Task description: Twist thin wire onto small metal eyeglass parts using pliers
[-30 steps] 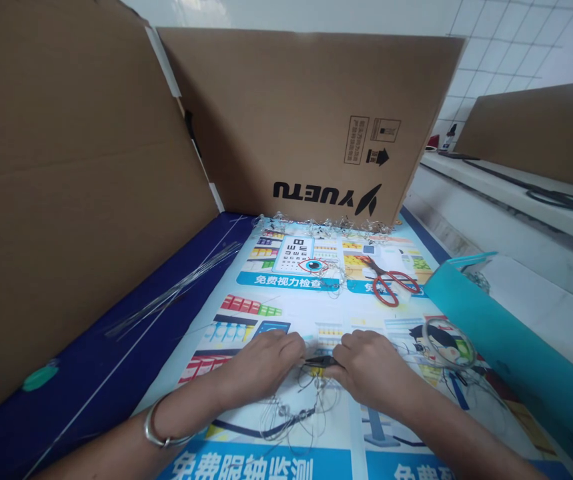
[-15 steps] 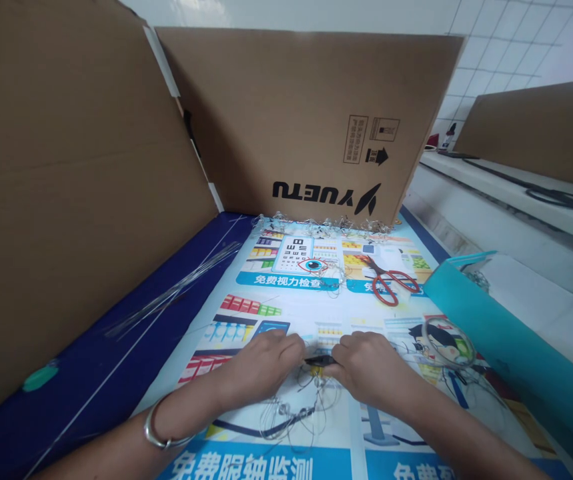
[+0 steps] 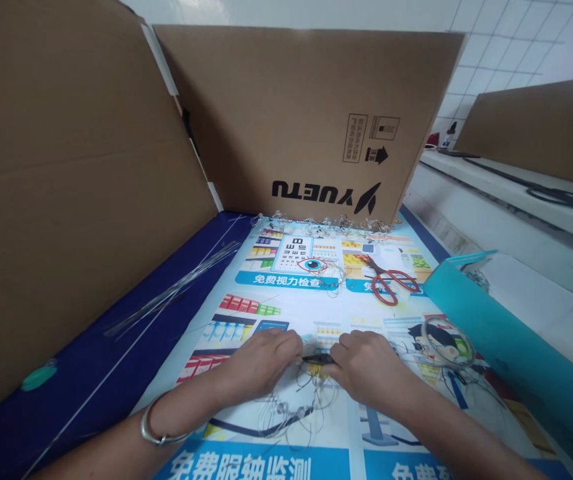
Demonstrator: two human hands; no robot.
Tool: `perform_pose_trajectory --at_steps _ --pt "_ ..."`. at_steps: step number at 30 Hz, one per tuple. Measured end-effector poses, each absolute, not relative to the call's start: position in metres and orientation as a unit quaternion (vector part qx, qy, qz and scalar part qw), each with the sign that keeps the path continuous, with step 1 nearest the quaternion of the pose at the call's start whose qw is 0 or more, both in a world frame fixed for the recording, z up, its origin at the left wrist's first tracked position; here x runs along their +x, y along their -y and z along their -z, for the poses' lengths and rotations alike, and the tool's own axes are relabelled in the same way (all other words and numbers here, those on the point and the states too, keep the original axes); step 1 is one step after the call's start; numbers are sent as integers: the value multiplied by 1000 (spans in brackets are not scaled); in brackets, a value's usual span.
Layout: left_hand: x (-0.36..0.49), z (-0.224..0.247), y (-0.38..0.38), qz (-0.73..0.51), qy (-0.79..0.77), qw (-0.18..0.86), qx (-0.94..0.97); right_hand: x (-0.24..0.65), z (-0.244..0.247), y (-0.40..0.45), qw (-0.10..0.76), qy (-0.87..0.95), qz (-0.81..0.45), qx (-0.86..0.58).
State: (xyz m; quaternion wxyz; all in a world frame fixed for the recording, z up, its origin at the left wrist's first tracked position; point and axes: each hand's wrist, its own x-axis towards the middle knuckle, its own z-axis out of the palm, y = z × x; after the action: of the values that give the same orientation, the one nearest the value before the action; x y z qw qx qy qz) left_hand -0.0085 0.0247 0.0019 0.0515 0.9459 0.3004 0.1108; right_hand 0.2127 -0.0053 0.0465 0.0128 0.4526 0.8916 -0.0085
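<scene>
My right hand (image 3: 369, 365) is closed round dark pliers (image 3: 317, 359), whose jaws point left toward my other hand. My left hand (image 3: 273, 360), fingers pinched together, is at the tip of the pliers; what it holds is too small to make out. Below and between both hands lies a loose tangle of thin wire with clear beads (image 3: 286, 408) on the printed sheet. A silver bangle (image 3: 153, 427) circles my left wrist.
Red-handled scissors (image 3: 389, 280) lie beyond my right hand. A coil of wire (image 3: 449, 341) and a teal box (image 3: 511, 340) are at the right. Straight wires (image 3: 176, 287) lie left. Beaded wire pieces (image 3: 326, 228) line the foot of the cardboard panel (image 3: 306, 120).
My left hand has shifted very slightly left, and a little more of the pliers' jaws shows. My right hand has hardly moved.
</scene>
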Motion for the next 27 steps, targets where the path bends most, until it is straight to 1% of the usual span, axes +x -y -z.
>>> perform_pose_trajectory --at_steps 5,15,27 --pt "-9 1 -27 -151 -289 67 943 213 -50 8 -7 -885 6 465" --pt "-10 -3 -25 -210 -268 95 936 216 -56 9 -6 -889 19 458" --pt "-12 -2 -23 -220 -245 64 942 214 -61 11 2 -896 -5 444"
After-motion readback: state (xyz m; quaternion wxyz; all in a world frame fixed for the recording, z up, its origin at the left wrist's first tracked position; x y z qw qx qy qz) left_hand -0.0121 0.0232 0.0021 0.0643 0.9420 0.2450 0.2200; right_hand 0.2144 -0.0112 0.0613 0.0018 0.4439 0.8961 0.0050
